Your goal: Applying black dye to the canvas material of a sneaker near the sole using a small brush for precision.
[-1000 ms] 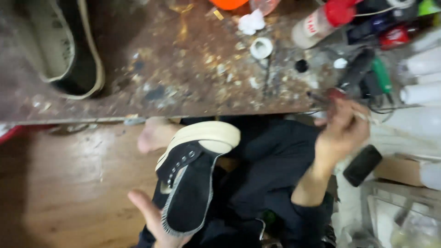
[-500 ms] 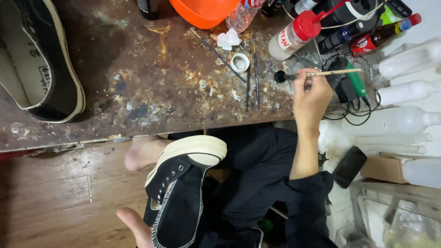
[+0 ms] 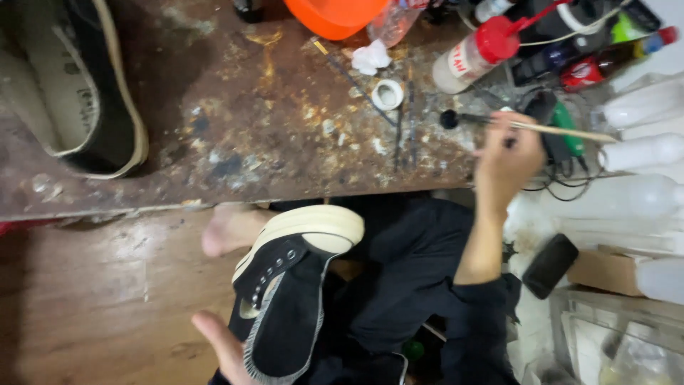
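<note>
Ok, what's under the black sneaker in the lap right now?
The left hand supports the black sneaker from below, thumb showing at its side. Beneath are the dark trousers and a bare foot near the toe. The palm and the fingers are covered by the shoe.

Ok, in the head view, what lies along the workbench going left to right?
Shoe → orange bowl → tape ring → red-capped bottle → right hand holding a thin stick → clear bottles.

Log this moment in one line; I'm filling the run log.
left hand: holds black sneaker | right hand: holds thin brush over workbench
</note>
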